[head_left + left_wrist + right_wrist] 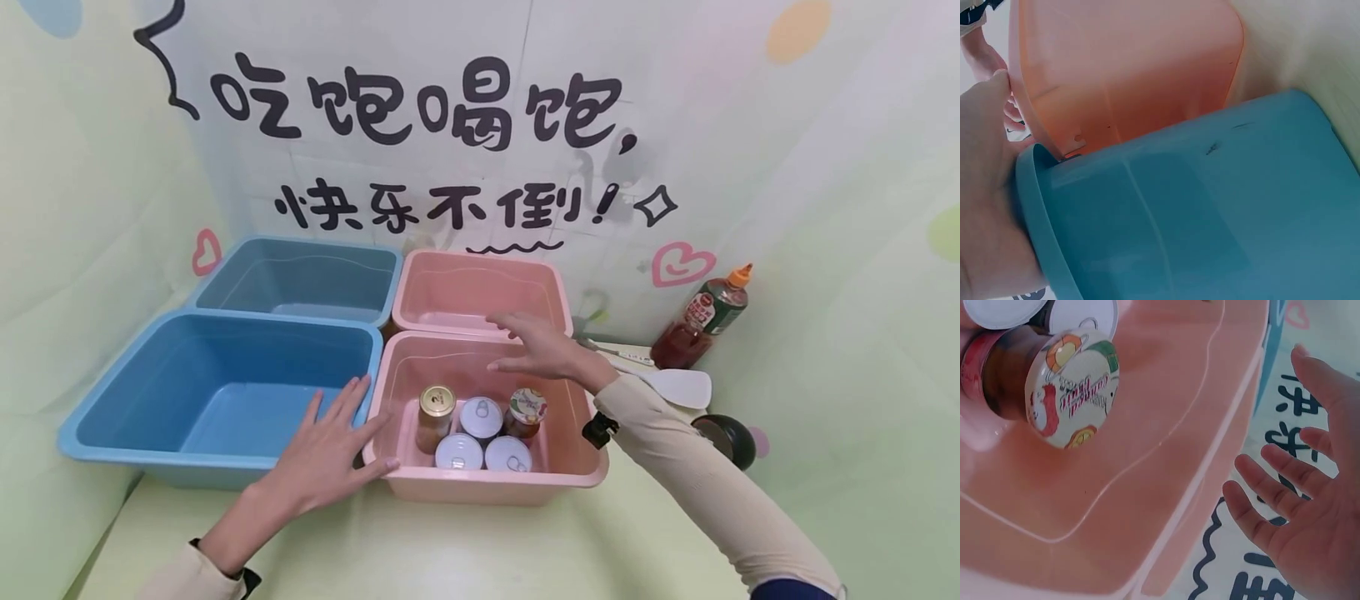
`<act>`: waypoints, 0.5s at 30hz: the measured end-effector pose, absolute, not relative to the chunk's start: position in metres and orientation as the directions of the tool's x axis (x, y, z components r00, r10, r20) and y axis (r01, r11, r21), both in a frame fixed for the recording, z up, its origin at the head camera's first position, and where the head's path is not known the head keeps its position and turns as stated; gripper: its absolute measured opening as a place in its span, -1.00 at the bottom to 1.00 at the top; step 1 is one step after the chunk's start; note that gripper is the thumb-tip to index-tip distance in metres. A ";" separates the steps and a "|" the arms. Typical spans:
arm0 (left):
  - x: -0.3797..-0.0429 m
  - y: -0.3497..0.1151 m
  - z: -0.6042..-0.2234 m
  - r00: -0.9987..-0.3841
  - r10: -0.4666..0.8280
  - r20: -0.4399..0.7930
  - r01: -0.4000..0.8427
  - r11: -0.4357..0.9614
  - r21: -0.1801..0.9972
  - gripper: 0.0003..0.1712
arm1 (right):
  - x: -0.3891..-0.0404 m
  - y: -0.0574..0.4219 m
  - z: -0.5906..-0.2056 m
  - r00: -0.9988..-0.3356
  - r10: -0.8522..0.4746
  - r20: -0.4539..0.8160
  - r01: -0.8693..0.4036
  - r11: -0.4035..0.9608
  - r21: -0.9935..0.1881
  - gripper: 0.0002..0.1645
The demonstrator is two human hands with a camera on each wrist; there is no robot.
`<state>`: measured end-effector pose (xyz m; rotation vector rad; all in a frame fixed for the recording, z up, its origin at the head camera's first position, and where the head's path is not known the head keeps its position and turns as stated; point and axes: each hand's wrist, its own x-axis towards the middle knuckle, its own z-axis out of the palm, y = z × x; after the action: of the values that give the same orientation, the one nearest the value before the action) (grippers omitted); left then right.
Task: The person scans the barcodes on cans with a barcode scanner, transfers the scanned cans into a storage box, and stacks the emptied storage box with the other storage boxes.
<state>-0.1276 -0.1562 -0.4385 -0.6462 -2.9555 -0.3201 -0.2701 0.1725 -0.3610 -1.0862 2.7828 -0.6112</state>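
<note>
In the head view, my left hand (324, 454) lies over the meeting rims of the front blue tub and the front pink tub (495, 493), fingers spread and thumb at the pink rim. My right hand (542, 348) hovers above the back part of that pink tub with its fingers apart, holding nothing. Inside the pink tub stand a gold-topped can (437, 408), a jar with a patterned lid (528, 407) and several pull-tab cans (459, 452). The right wrist view shows the jar (1072, 387) close up, with the right hand (1310, 519) beside the rim.
The front blue tub (255, 417) stands at left, with another blue tub (300, 283) and a pink tub (480, 287) behind. At right are a sauce bottle (701, 321) with an orange cap, a white spatula (678, 387) and a dark round object (727, 442).
</note>
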 end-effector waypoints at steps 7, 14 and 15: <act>-0.124 -0.157 -0.442 -0.895 0.408 0.181 0.434 0.891 0.136 -0.12 | -0.271 0.150 -0.371 -0.694 -0.720 0.004 -0.665 0.639 -0.387 -0.10; -0.125 -0.155 -0.445 -0.894 0.404 0.193 0.428 0.898 0.104 -0.10 | -0.266 0.130 -0.382 -0.628 -0.775 -0.069 -0.690 0.595 -0.412 -0.06; -0.125 -0.155 -0.446 -0.894 0.404 0.192 0.428 0.899 0.099 -0.10 | -0.265 0.128 -0.383 -0.618 -0.782 -0.080 -0.696 0.592 -0.405 -0.05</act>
<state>-0.1253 -0.1553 -0.4456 -0.6396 -2.8969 -0.2071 -0.2649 0.1276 -0.3833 -1.2182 2.5726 -0.4948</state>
